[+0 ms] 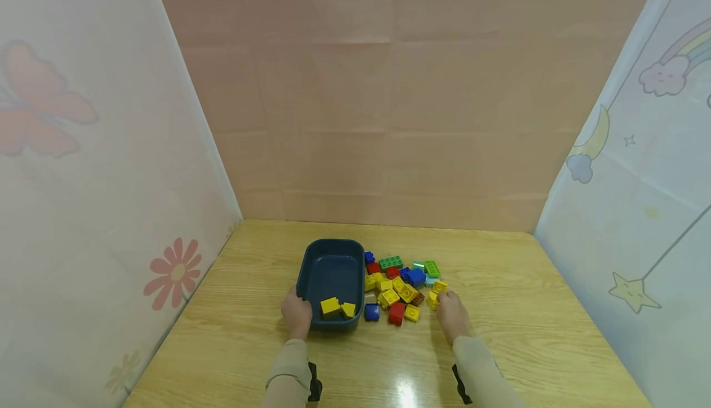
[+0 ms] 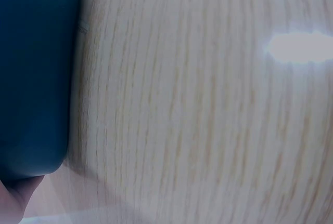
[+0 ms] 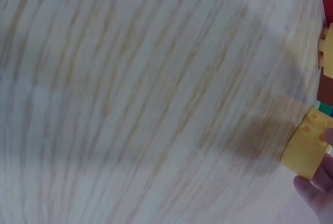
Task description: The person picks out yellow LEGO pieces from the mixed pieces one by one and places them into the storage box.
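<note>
A dark blue plastic tub (image 1: 335, 328) stands on the table with two yellow toy bricks (image 1: 330, 308) in its near end. My left hand (image 1: 297, 313) grips the tub's near left side; in the left wrist view only part of the hand (image 2: 11, 203) shows, against the tub's corner. To the right of the pile, my right hand (image 1: 453, 317) pinches a yellow building brick (image 3: 306, 146), its studs showing in the right wrist view. Beside the tub lies a loose pile of bricks, among them a green brick (image 1: 391, 263), a red brick (image 1: 397, 313) and a blue brick (image 1: 416, 278).
The pile lies close against the tub's right side. A pale wooden table (image 1: 533, 334) extends around both. Behind it rises a plain pinkish backdrop (image 1: 383, 99), with patterned cloth walls at left (image 1: 111, 179) and right (image 1: 639, 210).
</note>
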Motion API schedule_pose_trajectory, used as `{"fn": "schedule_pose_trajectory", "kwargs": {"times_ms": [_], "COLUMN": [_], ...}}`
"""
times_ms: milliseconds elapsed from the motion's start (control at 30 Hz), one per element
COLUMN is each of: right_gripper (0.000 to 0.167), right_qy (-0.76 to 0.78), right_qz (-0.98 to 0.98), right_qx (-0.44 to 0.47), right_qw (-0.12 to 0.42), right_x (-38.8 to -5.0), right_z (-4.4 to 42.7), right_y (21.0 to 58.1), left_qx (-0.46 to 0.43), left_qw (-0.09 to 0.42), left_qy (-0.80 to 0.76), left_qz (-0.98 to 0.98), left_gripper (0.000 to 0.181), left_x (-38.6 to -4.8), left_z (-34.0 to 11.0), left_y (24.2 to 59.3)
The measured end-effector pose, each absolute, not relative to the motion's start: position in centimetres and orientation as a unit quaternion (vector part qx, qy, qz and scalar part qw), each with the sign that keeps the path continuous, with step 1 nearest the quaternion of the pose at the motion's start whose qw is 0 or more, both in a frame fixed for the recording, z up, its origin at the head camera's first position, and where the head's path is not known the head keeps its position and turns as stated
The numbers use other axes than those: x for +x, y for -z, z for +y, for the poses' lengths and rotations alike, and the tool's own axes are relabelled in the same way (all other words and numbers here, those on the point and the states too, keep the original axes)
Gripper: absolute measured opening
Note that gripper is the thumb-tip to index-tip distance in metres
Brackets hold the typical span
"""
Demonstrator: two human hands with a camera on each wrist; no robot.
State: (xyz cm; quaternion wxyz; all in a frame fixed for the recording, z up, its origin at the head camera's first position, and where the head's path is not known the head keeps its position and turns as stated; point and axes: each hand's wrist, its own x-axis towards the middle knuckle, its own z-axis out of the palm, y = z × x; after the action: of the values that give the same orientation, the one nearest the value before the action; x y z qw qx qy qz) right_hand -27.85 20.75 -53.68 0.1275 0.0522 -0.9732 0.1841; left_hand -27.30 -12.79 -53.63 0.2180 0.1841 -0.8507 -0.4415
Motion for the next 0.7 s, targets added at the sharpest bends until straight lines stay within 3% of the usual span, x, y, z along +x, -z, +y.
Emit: {"fn": "schedule_pose_trajectory", "kwargs": {"times_ms": [167,567,700], "right_gripper": [0.009,0.014,0.015], "right_qy": [-0.190,-0.202,-0.208], "right_qz": [-0.965,-0.907,-0.888], "right_qx": [0.066,0.097,0.121], "right_qw": [0.167,0.356,0.392], "right_x": [-27.5,-28.0,-28.4], "right_z": [20.7,19.2,17.8], "right_y": [53.8,52.2,51.5], "left_qx": [0.189,0.176,0.174], "left_qw": [0.215,0.229,0.230], "left_qy": [0.434,0.437,0.436], "left_qz": [-0.854,-0.852,-0.852], "left_gripper": [0.040,0.035,0.032], "left_x": [-27.3,-27.2,-27.3], "left_z": [-12.8,-12.8,-12.8], "left_y": [53.8,53.8,53.7]}}
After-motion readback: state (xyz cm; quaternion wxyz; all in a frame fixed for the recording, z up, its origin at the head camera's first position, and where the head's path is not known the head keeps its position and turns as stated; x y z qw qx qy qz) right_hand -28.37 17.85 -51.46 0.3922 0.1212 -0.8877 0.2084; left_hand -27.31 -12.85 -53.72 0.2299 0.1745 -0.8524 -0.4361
